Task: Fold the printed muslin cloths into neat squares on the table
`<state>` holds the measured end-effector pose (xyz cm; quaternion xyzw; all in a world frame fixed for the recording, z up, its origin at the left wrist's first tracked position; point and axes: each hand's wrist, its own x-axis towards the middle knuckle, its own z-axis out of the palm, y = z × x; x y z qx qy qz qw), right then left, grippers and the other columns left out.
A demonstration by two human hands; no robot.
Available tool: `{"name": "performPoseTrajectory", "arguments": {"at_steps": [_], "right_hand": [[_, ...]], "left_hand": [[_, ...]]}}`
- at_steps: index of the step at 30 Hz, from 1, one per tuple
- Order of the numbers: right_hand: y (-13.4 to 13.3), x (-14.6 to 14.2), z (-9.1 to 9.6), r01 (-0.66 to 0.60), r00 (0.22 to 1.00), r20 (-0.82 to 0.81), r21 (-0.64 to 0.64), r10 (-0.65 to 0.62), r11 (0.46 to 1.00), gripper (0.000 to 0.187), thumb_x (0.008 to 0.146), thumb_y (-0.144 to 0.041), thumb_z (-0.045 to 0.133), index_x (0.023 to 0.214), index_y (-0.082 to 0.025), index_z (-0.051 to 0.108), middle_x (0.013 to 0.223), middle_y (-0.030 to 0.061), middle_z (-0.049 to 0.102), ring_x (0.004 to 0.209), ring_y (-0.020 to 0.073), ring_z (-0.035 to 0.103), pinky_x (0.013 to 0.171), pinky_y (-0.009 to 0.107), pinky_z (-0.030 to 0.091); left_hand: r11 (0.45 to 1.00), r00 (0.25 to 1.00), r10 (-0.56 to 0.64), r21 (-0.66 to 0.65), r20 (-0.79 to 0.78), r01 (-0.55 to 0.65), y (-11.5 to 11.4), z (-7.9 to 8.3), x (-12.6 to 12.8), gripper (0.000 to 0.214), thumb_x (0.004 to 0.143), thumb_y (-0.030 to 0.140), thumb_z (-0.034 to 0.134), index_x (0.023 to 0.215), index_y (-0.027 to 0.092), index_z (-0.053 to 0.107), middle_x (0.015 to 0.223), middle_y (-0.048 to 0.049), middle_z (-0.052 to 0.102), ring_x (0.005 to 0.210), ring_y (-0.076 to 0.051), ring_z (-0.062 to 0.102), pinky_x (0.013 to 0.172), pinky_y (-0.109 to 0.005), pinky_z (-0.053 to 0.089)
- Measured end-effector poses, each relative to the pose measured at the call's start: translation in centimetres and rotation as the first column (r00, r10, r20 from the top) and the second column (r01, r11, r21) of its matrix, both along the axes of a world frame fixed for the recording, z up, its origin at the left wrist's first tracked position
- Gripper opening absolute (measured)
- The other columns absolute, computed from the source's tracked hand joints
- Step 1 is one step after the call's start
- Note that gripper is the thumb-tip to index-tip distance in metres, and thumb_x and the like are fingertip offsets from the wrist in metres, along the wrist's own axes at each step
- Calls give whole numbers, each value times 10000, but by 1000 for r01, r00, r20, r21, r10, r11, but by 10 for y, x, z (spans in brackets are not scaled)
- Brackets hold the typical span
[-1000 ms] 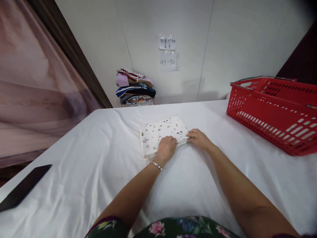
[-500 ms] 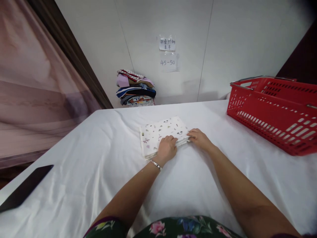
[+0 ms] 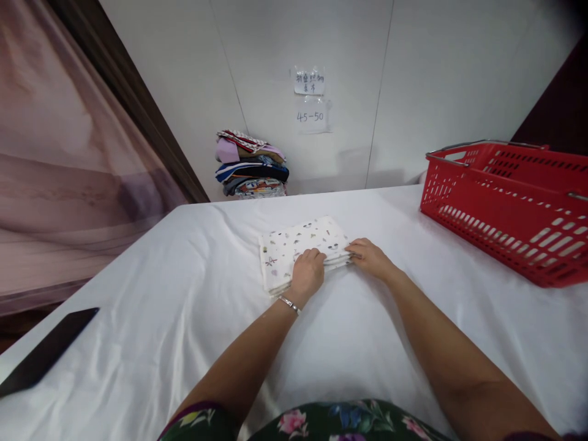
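A folded white cloth with small printed figures (image 3: 298,245) lies in the middle of the white-covered table (image 3: 160,294). My left hand (image 3: 307,274), with a bracelet at the wrist, grips the cloth's near edge with curled fingers. My right hand (image 3: 370,257) pinches the cloth's near right corner, fingers closed on the folded layers. Both forearms stretch out over the sheet.
A red plastic basket (image 3: 500,202) stands at the right of the table. A stack of folded colourful clothes (image 3: 250,164) sits at the far edge against the wall. A dark flat object (image 3: 46,350) lies at the near left. A pink curtain hangs at the left.
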<state>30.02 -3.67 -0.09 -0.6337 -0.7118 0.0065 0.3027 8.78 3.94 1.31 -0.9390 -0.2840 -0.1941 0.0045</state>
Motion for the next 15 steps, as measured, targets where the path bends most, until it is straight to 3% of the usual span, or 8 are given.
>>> {"name": "performPoseTrajectory", "arguments": {"at_steps": [4,15], "right_hand": [[2,-4,2,-50,997,55,33,49,998,337,747,-121,537,1040,-232,661,1021,65,629,966,231,528,853,361,414],[7,-3,-12,-8,990,140,130,-11,992,413,704,-7,452,1005,-193,664,991,71,632,948,223,519,825,351,414]], "left_hand": [[999,1000,-24,31,-14,25,0,-5,-1,264,831,75,433,996,210,587,968,-71,560,919,-222,489,753,-352,407],[997,1000,-17,71,5,16,0,-8,-1,252,812,76,473,1012,191,574,967,-55,574,908,-211,487,761,-341,412]]}}
